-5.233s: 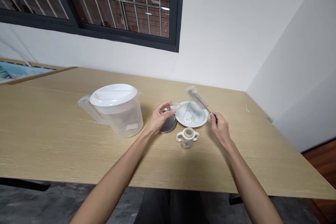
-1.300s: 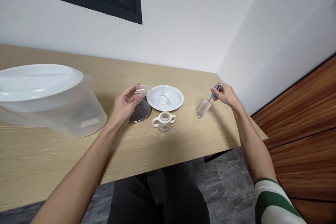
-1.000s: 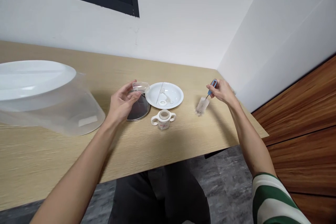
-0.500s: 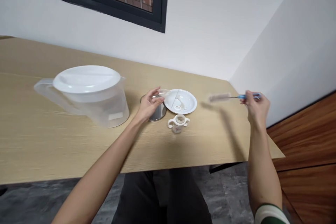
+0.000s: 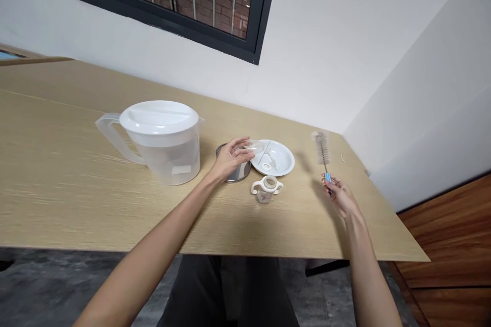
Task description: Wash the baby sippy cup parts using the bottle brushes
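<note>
My right hand (image 5: 338, 195) is closed around the blue handle of a bottle brush (image 5: 322, 148), its bristles pointing up and away over the table's right part. Over a round metal dish (image 5: 240, 172), my left hand (image 5: 232, 158) holds a clear plastic cap (image 5: 255, 146) in its fingertips. The cap overlaps the rim of a white plate (image 5: 284, 159) in which a small white ring (image 5: 266, 166) and a thin whitish piece lie. In front of the plate stands an uncapped baby bottle (image 5: 264, 195) with two white side handles. Part of the metal dish is hidden beneath my left hand.
A large translucent pitcher (image 5: 178, 156) with a white lid stands to the left, its handle turned left. A thin white strip (image 5: 342, 156) lies near the right wall. The wooden table (image 5: 115, 214) meets the wall below a dark-framed window (image 5: 256, 36).
My right hand has turned the brush from lying sideways, bristles left, to upright, and has come lower and inward. My left hand still holds the cap by the plate. The view has shifted slightly.
</note>
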Demonstrator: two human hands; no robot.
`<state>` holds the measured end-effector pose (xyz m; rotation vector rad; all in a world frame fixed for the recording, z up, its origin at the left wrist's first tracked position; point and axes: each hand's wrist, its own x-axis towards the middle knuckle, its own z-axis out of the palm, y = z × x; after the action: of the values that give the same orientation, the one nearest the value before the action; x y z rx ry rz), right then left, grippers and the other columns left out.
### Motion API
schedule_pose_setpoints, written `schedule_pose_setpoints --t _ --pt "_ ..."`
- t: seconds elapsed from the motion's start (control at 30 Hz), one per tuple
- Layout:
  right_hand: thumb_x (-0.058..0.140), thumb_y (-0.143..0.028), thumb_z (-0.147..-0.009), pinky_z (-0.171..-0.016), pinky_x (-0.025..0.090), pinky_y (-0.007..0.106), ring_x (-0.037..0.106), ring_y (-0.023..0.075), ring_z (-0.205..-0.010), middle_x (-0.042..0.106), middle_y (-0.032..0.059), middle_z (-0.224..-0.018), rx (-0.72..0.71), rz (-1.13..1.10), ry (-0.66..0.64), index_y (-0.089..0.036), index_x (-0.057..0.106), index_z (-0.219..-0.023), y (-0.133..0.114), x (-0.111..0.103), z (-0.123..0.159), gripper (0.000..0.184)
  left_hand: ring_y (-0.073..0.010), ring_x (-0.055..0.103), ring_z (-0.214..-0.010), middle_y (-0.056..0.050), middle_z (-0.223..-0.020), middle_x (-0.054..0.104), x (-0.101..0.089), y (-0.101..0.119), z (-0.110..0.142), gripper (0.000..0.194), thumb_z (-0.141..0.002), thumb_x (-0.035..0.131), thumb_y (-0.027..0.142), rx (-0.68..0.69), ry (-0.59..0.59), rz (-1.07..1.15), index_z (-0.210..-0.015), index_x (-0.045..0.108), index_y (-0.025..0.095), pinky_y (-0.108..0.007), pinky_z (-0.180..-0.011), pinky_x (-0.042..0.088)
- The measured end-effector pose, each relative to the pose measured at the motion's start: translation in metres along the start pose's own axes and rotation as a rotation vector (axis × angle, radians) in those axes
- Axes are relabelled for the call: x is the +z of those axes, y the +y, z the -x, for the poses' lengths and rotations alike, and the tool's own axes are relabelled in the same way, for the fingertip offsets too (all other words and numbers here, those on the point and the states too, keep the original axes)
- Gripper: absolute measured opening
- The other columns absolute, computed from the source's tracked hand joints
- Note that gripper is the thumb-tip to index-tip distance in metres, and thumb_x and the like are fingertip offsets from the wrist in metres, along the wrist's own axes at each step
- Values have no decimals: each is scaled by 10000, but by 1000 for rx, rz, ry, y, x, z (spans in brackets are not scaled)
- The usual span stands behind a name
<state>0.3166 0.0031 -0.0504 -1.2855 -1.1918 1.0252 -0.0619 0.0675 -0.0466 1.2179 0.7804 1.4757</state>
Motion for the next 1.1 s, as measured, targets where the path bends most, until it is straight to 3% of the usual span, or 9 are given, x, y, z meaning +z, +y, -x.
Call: schedule_pose_setpoints --t 0.13,0.23,0.33,0.5,0.83,1.0,1.1 --pt "516 -648 -866 -492 413 239 471 106 -546 575 3 -727 -133 229 -92 -140 647 -1065 -15 46 -25 561 -233 675 -1016 -130 -1195 664 0 0 0 728 -539 917 314 -28 55 3 -1193 632 168 -431 -979 521" --pt "501 -636 -883 -577 441 265 514 132 -593 582 2 -725 -339 446 -16 -166 635 -994 -31 75 -47 500 -267 657 -1083 -150 -1220 663 0 1 0 648 -543 916 341 -19 106 -13 -1104 660 143 -442 -995 504" --pt "471 -594 -919 -656 456 288 582 163 -658 648 22 -756 -449 578 -8 -179 630 -1009 -39 92 -61 454 -284 642 -1131 -155 -1249 652 -1 3 0 626 -535 920 348 -2 167 -10 -1067 657 146 -436 -993 501" --pt "372 -570 -968 -719 460 303 651 211 -820 730 77 -928 -481 604 -5 -194 687 -1027 -31 98 -57 493 -272 649 -1141 -156 -1234 671 -1 4 -1 652 -554 915 352 -21 202 77 -1111 647 147 -429 -1033 478" --pt "498 -549 -922 -590 426 251 549 148 -633 681 40 -785 -537 499 115 -155 659 -964 -23 100 -29 427 -211 719 -981 -124 -1017 764 -1 1 0 769 -613 911 350 -109 272 142 -1257 557 123 -380 -1026 488" --pt "481 -475 -948 -637 430 248 571 139 -653 674 30 -816 -622 599 -122 -177 618 -1009 -10 110 -27 334 -198 718 -1001 -114 -1026 764 2 2 2 736 -625 909 287 -117 211 201 -1254 560 129 -360 -1046 481" --pt "452 -468 -961 -655 417 260 585 150 -661 668 28 -792 -589 710 -74 -186 621 -1005 -6 106 -29 332 -184 705 -1042 -109 -1088 749 2 3 2 726 -654 889 240 -100 171 255 -1288 547 150 -343 -1084 458"
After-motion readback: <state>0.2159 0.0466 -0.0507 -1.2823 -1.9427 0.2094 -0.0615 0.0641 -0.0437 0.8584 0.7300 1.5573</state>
